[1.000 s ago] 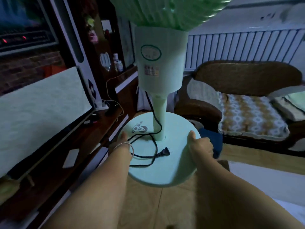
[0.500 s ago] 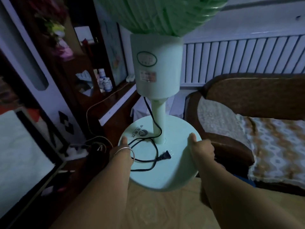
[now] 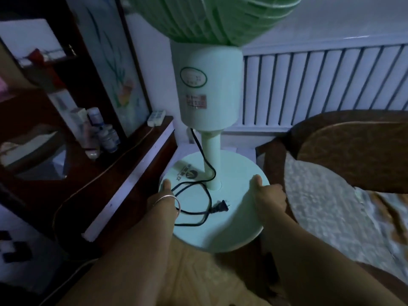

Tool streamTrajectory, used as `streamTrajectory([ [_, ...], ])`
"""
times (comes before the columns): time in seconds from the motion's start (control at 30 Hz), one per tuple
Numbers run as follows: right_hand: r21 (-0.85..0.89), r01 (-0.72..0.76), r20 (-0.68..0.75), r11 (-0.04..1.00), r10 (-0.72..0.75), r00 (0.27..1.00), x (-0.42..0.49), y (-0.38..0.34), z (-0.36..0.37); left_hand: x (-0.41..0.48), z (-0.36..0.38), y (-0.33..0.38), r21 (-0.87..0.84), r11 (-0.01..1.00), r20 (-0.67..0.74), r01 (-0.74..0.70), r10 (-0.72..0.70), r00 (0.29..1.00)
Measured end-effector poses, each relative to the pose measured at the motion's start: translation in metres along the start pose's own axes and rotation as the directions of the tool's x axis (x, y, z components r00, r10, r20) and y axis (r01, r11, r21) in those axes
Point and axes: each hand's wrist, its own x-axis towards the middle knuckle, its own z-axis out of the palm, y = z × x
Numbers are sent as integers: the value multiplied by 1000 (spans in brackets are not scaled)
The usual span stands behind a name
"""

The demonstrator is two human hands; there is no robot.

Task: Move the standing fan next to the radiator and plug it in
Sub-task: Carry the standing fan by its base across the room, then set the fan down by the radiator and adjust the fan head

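A pale green standing fan fills the middle of the view, its round base (image 3: 229, 226) held above the floor. My left hand (image 3: 164, 195), with a bangle on the wrist, grips the base's left rim. On the right rim my right hand (image 3: 268, 195) grips with the thumb on top. The fan's black cord lies coiled on the base with its plug (image 3: 221, 207) loose. The fan's body (image 3: 208, 89) and green grille (image 3: 212, 18) rise above. Behind it on the wall is the white radiator (image 3: 320, 85).
A dark wooden cabinet (image 3: 123, 173) with bottles (image 3: 106, 133) and a white power strip (image 3: 156, 117) stands close on the left. A wicker sofa (image 3: 344, 155) with a patterned cover stands close on the right. The fan sits in the narrow gap between them.
I have carried the fan forward, toward the radiator and into the gap between cabinet and sofa. Both hands keep the same grip on the base.
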Motion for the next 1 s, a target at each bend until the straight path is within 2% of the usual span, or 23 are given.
streamTrajectory([
  [0.13, 20, 22, -3, 1000, -21, 1000, 97, -63, 70, 88, 74, 67, 16, 1000, 5, -16, 16, 1000],
  [0.2, 10, 5, -7, 1000, -5, 1000, 145, -83, 103, 129, 106, 86, 108, 994, -38, 11, -7, 999],
  [0.27, -1, -23, -12, 1000, 23, 1000, 183, -98, 134, 168, 138, 101, 199, 979, -62, -30, 44, 997],
  [0.4, -28, -68, -41, 997, 67, 997, 258, -121, 191, 239, 202, 132, 238, 971, -109, -30, 57, 992],
  [0.47, -53, -73, -60, 996, 70, 996, 294, -129, 217, 274, 236, 145, 205, 978, -128, -39, 67, 990],
  [0.53, -50, -79, -84, 996, 75, 994, 330, -138, 244, 308, 269, 155, 211, 974, -120, -83, 111, 987],
  [0.63, -11, -118, -95, 993, 117, 989, 376, -140, 286, 368, 309, 156, 224, 973, -138, -64, 96, 986],
  [0.77, -36, -135, -100, 990, 130, 986, 431, -129, 335, 434, 351, 141, 337, 940, -146, -47, 101, 984],
  [1.0, -74, -149, -93, 986, 142, 986, 518, -88, 405, 519, 416, 95, 353, 935, -130, -24, 74, 989],
])
